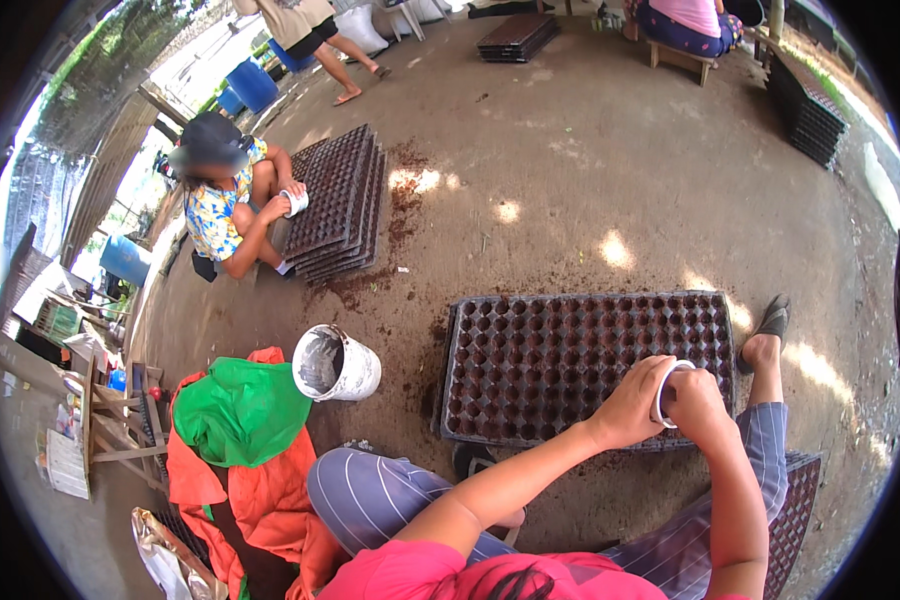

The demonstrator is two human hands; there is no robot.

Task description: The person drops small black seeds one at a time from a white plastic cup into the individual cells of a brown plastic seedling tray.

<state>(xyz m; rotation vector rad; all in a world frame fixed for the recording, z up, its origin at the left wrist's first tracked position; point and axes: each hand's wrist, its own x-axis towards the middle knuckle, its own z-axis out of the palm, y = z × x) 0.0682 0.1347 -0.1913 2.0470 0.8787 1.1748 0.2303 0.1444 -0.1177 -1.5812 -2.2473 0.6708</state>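
Over the right part of a black seedling tray (560, 365), my left hand (625, 410) is wrapped round a small white cup (659, 400). My right hand (702, 405) is at the cup's mouth, its curled fingers reaching inside. What those fingers pinch, if anything, is hidden by the cup and the hand. The tray has rows of round cells with dark reddish-brown soil in them and lies on the ground between my legs. Other trays seem to be stacked beneath it.
Left of the tray stands a white bucket (355, 365), beside green cloth (245, 410) and orange cloth (285, 510). A crouching person (225, 205) holds a white cup by a tray stack (335, 195). More trays (795, 520) lie by my right leg. Further stacks and people are behind.
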